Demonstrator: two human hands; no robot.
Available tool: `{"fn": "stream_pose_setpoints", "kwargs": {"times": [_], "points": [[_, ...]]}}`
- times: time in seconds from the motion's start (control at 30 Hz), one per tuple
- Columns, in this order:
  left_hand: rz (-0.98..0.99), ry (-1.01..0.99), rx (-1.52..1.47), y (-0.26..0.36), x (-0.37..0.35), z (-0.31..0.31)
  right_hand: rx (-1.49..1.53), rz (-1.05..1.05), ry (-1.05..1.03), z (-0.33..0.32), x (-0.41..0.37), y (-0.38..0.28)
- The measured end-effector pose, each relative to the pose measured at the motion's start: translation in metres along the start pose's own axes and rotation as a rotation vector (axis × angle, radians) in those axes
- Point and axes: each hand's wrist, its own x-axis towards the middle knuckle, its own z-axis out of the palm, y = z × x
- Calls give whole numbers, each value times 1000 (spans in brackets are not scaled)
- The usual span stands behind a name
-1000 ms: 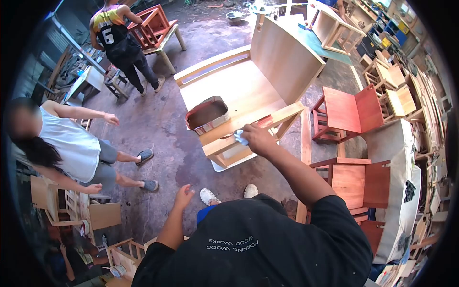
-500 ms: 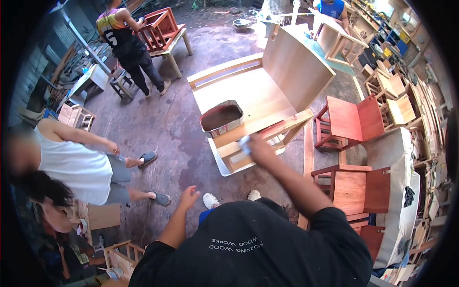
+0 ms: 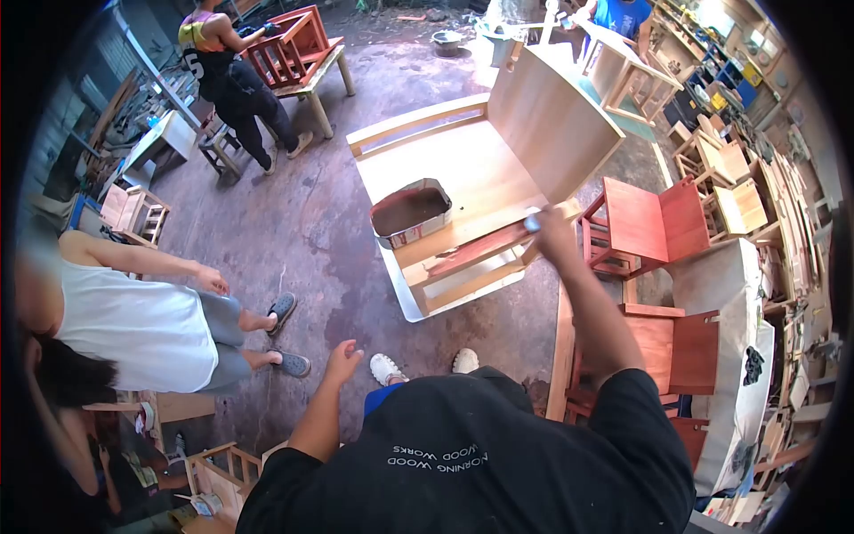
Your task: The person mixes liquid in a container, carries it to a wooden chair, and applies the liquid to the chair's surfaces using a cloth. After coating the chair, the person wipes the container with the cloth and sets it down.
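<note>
My right hand [image 3: 557,233] is closed on a small pale cloth [image 3: 533,222] at the right end of a wooden chair's armrest. Reddish stain [image 3: 480,247] colours part of that armrest. The light wood chair [image 3: 463,169] has a broad curved back and a flat seat. On its near side stands an open container [image 3: 411,212] of dark liquid with red smears on its rim. My left hand [image 3: 343,361] hangs in the air, clear of the chair, fingers apart and holding nothing.
A person in a white top [image 3: 133,325] stands at the left. Another works on a red chair [image 3: 298,49] at a table [image 3: 311,89], upper left. Red chairs [image 3: 645,218] line the right side. A person in blue [image 3: 620,20] is beside a pale frame, upper right.
My right hand has moved right and upward along the armrest with the cloth, and the reddish area is longer. My left hand has shifted slightly left. The person at the upper left leans differently.
</note>
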Motion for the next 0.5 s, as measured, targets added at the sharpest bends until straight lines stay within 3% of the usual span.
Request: {"fn": "stream_pose_setpoints", "kwargs": {"times": [0.03, 0.1, 0.13, 0.23, 0.3, 0.37, 0.43, 0.47, 0.5], "points": [[-3, 3, 2, -1, -2, 1, 55, 26, -92, 25, -6, -19], [-1, -4, 115, 1, -5, 5, 205, -198, -8, 62, -27, -87], [-8, -5, 117, 2, -6, 8, 350, -320, 14, 58, -37, -123], [50, 23, 73, 8, -6, 17, 239, -503, -162, 34, -44, -189], [12, 8, 21, 15, -5, 22, 290, -538, -136, 37, -40, -177], [7, 19, 0, 27, -8, 22, 351, -359, -88, 75, -27, -113], [-6, 35, -29, 28, -10, 26, 112, -231, -69, 47, -6, -36], [1, 55, -47, 20, -10, 27, 104, -12, -116, 26, 3, -6], [7, 76, -64, 12, -12, 28, 94, -67, 36, 22, 11, 31]]}}
